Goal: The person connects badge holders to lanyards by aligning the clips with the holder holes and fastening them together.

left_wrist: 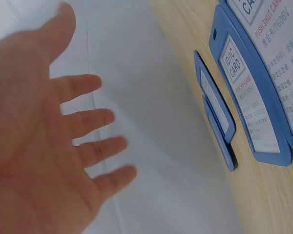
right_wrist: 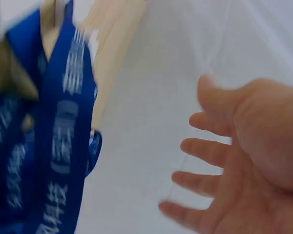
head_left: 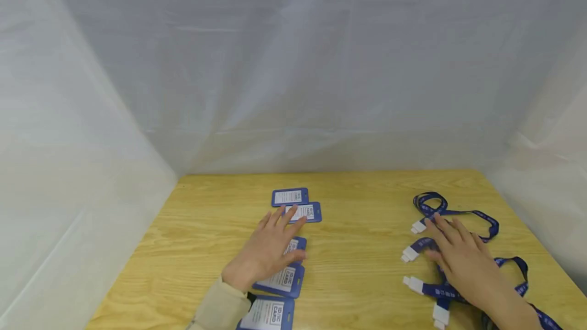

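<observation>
My left hand (head_left: 270, 248), fingers spread, hovers over a column of blue card holders and holds nothing. In the head view, two card holders (head_left: 290, 197) overlap at the far end, and several more, such as the nearest card holder (head_left: 266, 313), lie below, partly hidden by the hand and sleeve. The left wrist view shows a card holder (left_wrist: 251, 107) beside the empty palm. On the right, my right hand (head_left: 468, 258) is spread above several dark blue lanyards (head_left: 486, 218) with white plastic clips (head_left: 414, 285). White lettering shows on a lanyard strap (right_wrist: 63, 131) in the right wrist view.
A wooden table (head_left: 357, 258) bears everything, with bare wood between the card holders and the lanyards. White sheeting (head_left: 293, 90) hangs behind the table and along both sides.
</observation>
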The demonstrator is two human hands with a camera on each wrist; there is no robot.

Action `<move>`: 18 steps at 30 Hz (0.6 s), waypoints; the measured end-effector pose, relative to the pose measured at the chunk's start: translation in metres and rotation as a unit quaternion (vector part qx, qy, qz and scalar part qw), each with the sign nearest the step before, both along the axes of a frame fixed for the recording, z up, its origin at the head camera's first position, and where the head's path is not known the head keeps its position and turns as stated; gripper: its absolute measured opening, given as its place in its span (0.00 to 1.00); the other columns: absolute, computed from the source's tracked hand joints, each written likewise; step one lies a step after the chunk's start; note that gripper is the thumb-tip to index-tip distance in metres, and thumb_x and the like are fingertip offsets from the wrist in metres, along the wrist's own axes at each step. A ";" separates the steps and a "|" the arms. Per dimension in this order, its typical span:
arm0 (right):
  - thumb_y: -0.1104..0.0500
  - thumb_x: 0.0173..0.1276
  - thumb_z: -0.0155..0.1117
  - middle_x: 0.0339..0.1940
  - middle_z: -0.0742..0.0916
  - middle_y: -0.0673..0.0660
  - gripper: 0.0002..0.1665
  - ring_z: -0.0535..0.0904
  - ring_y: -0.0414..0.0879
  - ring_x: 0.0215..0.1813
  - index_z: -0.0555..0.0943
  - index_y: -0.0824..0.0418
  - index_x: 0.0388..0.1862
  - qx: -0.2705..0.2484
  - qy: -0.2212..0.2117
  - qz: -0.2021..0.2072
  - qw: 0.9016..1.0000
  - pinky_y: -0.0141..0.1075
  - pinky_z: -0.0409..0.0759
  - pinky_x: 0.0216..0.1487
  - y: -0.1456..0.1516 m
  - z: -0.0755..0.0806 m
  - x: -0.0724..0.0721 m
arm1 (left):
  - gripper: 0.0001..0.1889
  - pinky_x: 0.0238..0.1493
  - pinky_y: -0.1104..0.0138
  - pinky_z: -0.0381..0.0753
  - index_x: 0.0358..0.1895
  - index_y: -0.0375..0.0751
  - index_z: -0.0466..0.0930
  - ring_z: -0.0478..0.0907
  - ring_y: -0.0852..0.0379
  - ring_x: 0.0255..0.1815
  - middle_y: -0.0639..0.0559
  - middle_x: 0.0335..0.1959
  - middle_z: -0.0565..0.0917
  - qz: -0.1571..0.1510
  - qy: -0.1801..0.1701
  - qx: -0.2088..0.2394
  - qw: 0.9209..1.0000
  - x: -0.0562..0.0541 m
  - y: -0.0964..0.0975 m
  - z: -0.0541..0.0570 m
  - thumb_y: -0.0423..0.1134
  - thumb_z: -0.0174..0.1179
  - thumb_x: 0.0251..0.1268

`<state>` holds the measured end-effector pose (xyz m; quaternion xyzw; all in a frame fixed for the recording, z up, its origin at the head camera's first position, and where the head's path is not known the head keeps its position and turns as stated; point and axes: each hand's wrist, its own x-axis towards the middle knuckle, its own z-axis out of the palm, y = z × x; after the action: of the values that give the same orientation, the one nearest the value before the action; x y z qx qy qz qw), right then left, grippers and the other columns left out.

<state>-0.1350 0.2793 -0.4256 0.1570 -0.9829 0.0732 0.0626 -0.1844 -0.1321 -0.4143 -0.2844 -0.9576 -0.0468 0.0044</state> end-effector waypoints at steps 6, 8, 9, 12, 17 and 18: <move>0.64 0.65 0.71 0.59 0.81 0.74 0.26 0.81 0.70 0.53 0.79 0.70 0.61 -0.005 0.058 0.020 0.998 0.50 0.85 0.36 0.012 0.005 -0.031 | 0.29 0.68 0.49 0.75 0.66 0.43 0.76 0.75 0.47 0.66 0.45 0.65 0.79 0.008 0.014 0.001 1.000 -0.002 -0.001 0.003 0.59 0.57 0.72; 0.66 0.64 0.71 0.57 0.82 0.73 0.25 0.80 0.71 0.53 0.80 0.70 0.59 -0.005 0.038 0.016 0.999 0.57 0.84 0.45 0.015 0.004 -0.040 | 0.28 0.67 0.51 0.76 0.65 0.43 0.77 0.76 0.48 0.63 0.46 0.62 0.81 0.007 0.010 -0.004 1.000 -0.001 -0.001 0.003 0.58 0.58 0.71; 0.66 0.64 0.71 0.57 0.82 0.73 0.24 0.80 0.71 0.54 0.80 0.70 0.59 -0.005 0.028 0.013 1.000 0.59 0.83 0.49 0.016 0.003 -0.044 | 0.29 0.66 0.51 0.77 0.65 0.43 0.77 0.77 0.48 0.63 0.47 0.62 0.81 0.008 0.007 -0.007 1.000 -0.001 -0.001 0.003 0.58 0.59 0.71; 0.64 0.63 0.73 0.57 0.82 0.72 0.25 0.77 0.73 0.58 0.81 0.70 0.59 -0.008 0.009 0.009 1.000 0.66 0.78 0.56 0.017 -0.002 -0.054 | 0.29 0.66 0.50 0.77 0.66 0.43 0.77 0.76 0.47 0.64 0.46 0.63 0.81 0.009 -0.003 -0.011 1.000 0.001 -0.002 0.001 0.58 0.59 0.70; 0.63 0.59 0.77 0.55 0.83 0.72 0.26 0.78 0.72 0.57 0.82 0.69 0.56 -0.004 0.005 0.024 1.000 0.62 0.81 0.52 0.017 -0.013 -0.067 | 0.28 0.69 0.48 0.74 0.66 0.44 0.76 0.75 0.45 0.67 0.46 0.64 0.79 0.012 -0.022 -0.014 1.000 0.002 -0.004 -0.003 0.57 0.59 0.71; 0.64 0.58 0.77 0.54 0.84 0.72 0.25 0.79 0.71 0.56 0.83 0.69 0.55 -0.002 0.004 0.029 1.000 0.61 0.82 0.51 0.017 -0.015 -0.069 | 0.28 0.69 0.47 0.74 0.67 0.44 0.76 0.75 0.45 0.67 0.46 0.64 0.79 0.011 -0.023 -0.014 1.000 0.002 -0.004 -0.003 0.57 0.59 0.71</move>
<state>-0.2043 0.2964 -0.4404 0.1851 -0.9776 0.0765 0.0643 -0.1820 -0.1358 -0.4173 -0.2724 -0.9611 -0.0402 -0.0211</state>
